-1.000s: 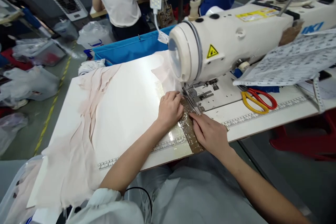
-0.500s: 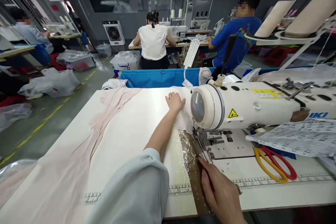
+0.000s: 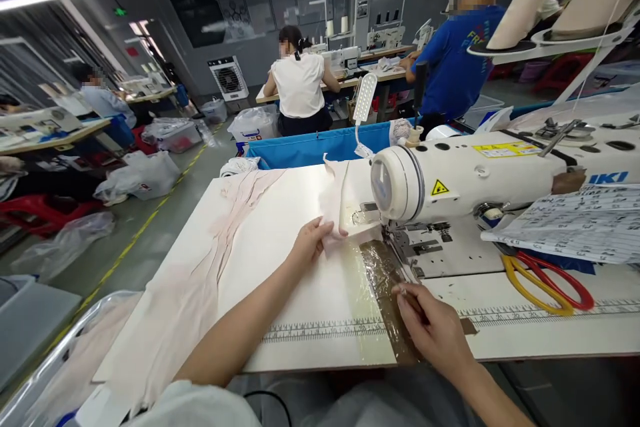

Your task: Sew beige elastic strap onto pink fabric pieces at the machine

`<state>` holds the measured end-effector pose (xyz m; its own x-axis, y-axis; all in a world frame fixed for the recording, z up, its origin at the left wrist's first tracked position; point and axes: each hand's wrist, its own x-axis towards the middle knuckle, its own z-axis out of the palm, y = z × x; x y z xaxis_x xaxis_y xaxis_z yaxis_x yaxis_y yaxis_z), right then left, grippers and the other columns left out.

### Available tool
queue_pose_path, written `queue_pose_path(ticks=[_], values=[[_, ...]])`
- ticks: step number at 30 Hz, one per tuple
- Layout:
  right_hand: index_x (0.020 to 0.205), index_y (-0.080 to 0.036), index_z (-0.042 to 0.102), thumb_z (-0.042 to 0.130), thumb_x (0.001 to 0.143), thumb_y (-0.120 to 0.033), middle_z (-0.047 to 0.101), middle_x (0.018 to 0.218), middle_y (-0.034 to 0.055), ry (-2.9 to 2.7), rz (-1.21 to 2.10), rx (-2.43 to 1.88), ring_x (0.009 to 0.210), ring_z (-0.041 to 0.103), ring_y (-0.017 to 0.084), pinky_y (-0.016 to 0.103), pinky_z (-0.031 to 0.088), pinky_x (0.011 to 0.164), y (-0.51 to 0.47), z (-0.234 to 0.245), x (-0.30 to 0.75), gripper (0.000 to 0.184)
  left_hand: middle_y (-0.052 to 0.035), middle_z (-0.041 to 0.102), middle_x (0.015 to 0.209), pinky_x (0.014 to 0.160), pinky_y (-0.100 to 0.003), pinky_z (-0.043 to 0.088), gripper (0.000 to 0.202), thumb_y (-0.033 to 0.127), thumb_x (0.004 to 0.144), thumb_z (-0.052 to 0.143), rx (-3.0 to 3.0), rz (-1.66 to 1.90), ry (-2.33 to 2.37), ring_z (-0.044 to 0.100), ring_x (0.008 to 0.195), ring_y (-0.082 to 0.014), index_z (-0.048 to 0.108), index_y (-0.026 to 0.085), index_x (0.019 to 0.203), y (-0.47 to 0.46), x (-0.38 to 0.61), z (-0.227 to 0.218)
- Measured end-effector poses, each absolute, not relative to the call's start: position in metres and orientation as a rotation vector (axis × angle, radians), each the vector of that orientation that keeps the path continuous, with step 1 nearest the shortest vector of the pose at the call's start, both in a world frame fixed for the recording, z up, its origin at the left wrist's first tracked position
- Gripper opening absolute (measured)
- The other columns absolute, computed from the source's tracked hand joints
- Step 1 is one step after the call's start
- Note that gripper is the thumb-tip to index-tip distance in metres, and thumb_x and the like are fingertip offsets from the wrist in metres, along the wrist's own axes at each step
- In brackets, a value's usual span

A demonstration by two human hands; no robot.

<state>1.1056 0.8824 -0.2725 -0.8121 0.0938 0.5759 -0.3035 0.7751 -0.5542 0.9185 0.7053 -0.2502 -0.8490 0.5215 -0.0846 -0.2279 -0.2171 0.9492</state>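
My left hand pinches the edge of a thin, pale pink fabric piece between thumb and fingers. The fabric stands partly lifted off the white table, and a strip of it runs toward the needle area of the white sewing machine. Just below the machine's presser area, my right hand is closed, thumb and forefinger together, over a shiny brown tape strip on the table. What its fingers hold, if anything, is hidden.
More pale pink fabric lies along the table's left side. Scissors with yellow and red handles and a printed paper sheet lie at right. A small lamp stands behind the machine. Co-workers sit beyond the blue cloth bin.
My left hand has come back toward me from flat on the table's far part and now grips lifted fabric. My right hand stays by the tape. The view has shifted.
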Motion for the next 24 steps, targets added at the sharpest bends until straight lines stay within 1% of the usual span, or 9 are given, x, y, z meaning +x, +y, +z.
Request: queue_pose_path(ticks=[1, 3, 5, 6, 9, 12, 15, 19, 24], values=[[0.107, -0.022, 0.06, 0.045, 0.097, -0.021, 0.067, 0.066, -0.0009, -2.361, 0.956, 0.155, 0.052, 0.065, 0.016, 0.025, 0.052, 0.05, 0.879, -0.268, 1.102, 0.017, -0.0073, 0.073, 0.075, 0.071, -0.029, 0.052, 0.043, 0.048, 0.069, 0.079, 0.328, 2.079, 1.505, 0.068, 0.073, -0.0198, 0.066, 0.013, 0.091, 0.697, 0.931, -0.25], [0.111, -0.021, 0.061, 0.043, 0.098, -0.023, 0.072, 0.09, 0.0063, -2.34, 1.083, 0.158, 0.079, 0.071, 0.019, 0.028, 0.056, 0.067, 0.871, -0.256, 1.091, 0.022, -0.0062, 0.073, 0.073, 0.074, -0.029, 0.052, 0.047, 0.046, 0.071, 0.08, 0.309, 2.043, 1.468, 0.069, 0.074, -0.0191, 0.067, 0.013, 0.101, 0.687, 0.951, -0.25], [0.115, -0.02, 0.061, 0.041, 0.099, -0.027, 0.07, 0.11, 0.0105, -2.343, 1.195, 0.148, 0.104, 0.067, 0.022, 0.034, 0.054, 0.085, 0.864, -0.247, 1.076, 0.026, -0.0061, 0.074, 0.076, 0.076, -0.03, 0.052, 0.051, 0.047, 0.073, 0.079, 0.325, 2.035, 1.479, 0.069, 0.074, -0.0189, 0.066, 0.014, 0.109, 0.685, 0.961, -0.252], [0.114, -0.019, 0.062, 0.042, 0.098, -0.029, 0.068, 0.114, 0.0112, -2.363, 1.257, 0.125, 0.107, 0.065, 0.022, 0.035, 0.053, 0.088, 0.861, -0.243, 1.067, 0.027, -0.0063, 0.074, 0.078, 0.076, -0.03, 0.052, 0.053, 0.048, 0.074, 0.078, 0.351, 2.034, 1.494, 0.07, 0.075, -0.0191, 0.065, 0.014, 0.113, 0.685, 0.964, -0.253], [0.103, -0.018, 0.065, 0.045, 0.094, -0.035, 0.071, 0.103, 0.0094, -2.45, 1.473, 0.056, 0.098, 0.066, 0.023, 0.036, 0.052, 0.085, 0.858, -0.24, 1.041, 0.027, -0.0063, 0.075, 0.083, 0.074, -0.031, 0.053, 0.056, 0.049, 0.076, 0.076, 0.462, 2.044, 1.526, 0.07, 0.076, -0.0202, 0.063, 0.016, 0.12, 0.687, 0.965, -0.252], [0.091, -0.017, 0.066, 0.052, 0.088, -0.039, 0.071, 0.089, 0.0062, -2.479, 1.711, 0.062, 0.086, 0.066, 0.022, 0.035, 0.051, 0.079, 0.857, -0.244, 1.024, 0.026, -0.005, 0.074, 0.082, 0.068, -0.03, 0.054, 0.053, 0.049, 0.076, 0.076, 0.5, 2.057, 1.53, 0.07, 0.075, -0.0205, 0.064, 0.017, 0.117, 0.688, 0.963, -0.251], [0.095, -0.016, 0.066, 0.06, 0.082, -0.043, 0.068, 0.082, 0.0041, -2.416, 1.904, 0.012, 0.078, 0.063, 0.02, 0.033, 0.049, 0.073, 0.856, -0.25, 1.019, 0.031, -0.004, 0.073, 0.08, 0.065, -0.029, 0.053, 0.046, 0.049, 0.076, 0.076, 0.484, 2.063, 1.552, 0.069, 0.073, -0.0198, 0.067, 0.017, 0.108, 0.687, 0.963, -0.251], [0.1, -0.017, 0.066, 0.066, 0.078, -0.045, 0.056, 0.069, -0.0018, -2.388, 1.929, -0.038, 0.066, 0.054, 0.016, 0.027, 0.043, 0.06, 0.853, -0.257, 1.019, 0.036, -0.0031, 0.073, 0.081, 0.064, -0.028, 0.052, 0.044, 0.048, 0.075, 0.076, 0.469, 2.058, 1.578, 0.067, 0.07, -0.018, 0.068, 0.018, 0.106, 0.688, 0.962, -0.256], [0.1, -0.018, 0.065, 0.067, 0.076, -0.041, 0.056, 0.071, -0.0023, -2.326, 1.987, 0.003, 0.067, 0.053, 0.015, 0.027, 0.043, 0.062, 0.852, -0.259, 1.019, 0.034, -0.0037, 0.073, 0.086, 0.064, -0.027, 0.052, 0.042, 0.046, 0.079, 0.074, 0.475, 2.044, 1.568, 0.066, 0.072, -0.0171, 0.068, 0.019, 0.109, 0.689, 0.961, -0.259]])
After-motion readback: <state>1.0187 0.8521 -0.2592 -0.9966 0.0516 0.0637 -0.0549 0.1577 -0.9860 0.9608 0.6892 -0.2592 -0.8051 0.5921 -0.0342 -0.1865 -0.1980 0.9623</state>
